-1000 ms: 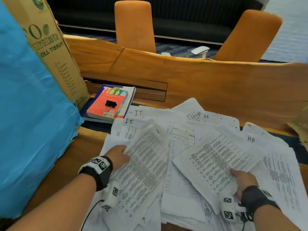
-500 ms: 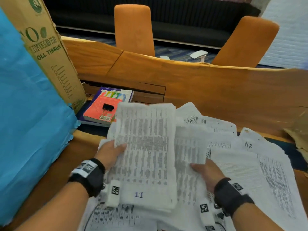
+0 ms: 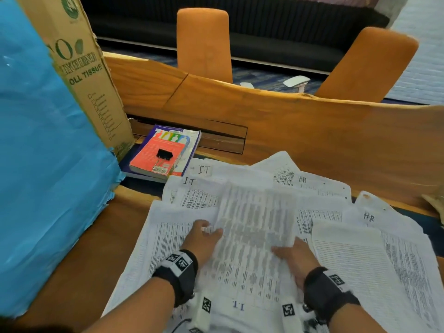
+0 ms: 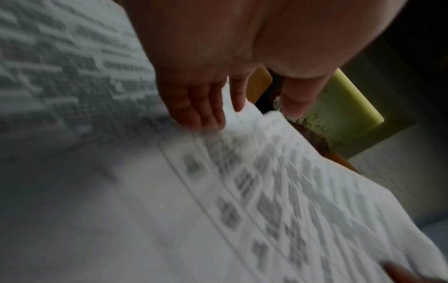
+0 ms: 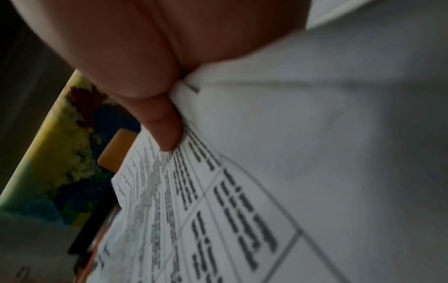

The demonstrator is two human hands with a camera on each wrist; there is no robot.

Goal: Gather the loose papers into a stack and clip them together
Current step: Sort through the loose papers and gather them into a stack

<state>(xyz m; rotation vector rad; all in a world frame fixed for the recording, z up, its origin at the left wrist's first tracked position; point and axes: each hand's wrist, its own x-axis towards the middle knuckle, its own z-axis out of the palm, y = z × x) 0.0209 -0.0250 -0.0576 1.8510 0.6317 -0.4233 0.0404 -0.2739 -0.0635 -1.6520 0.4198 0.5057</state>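
Head view shows the two hands close to the body, one on each side of a bunch of sheets (image 3: 249, 248). The left hand (image 3: 204, 241) holds the left edge, with its fingers (image 4: 194, 107) lying fairly straight against the paper. The right hand (image 3: 294, 258) grips the right edge, and its thumb (image 5: 162, 124) presses down on top. The bunch points away from the person, long way forward, with "IT" written at the near end.

All around and under it lie the loose papers (image 3: 374, 265), spread on the wooden table (image 3: 300, 131). More of them lie to the right and some stick out at the back. I think the right hand is nearer to most of what is left to pick up.

Farther off, to the left and ahead, a black clip (image 3: 164, 154) sits on a red book (image 3: 156, 156). The left hand is the nearer one to it. The clip is well apart from the bunch, so it looks like gathering comes first and clipping later.
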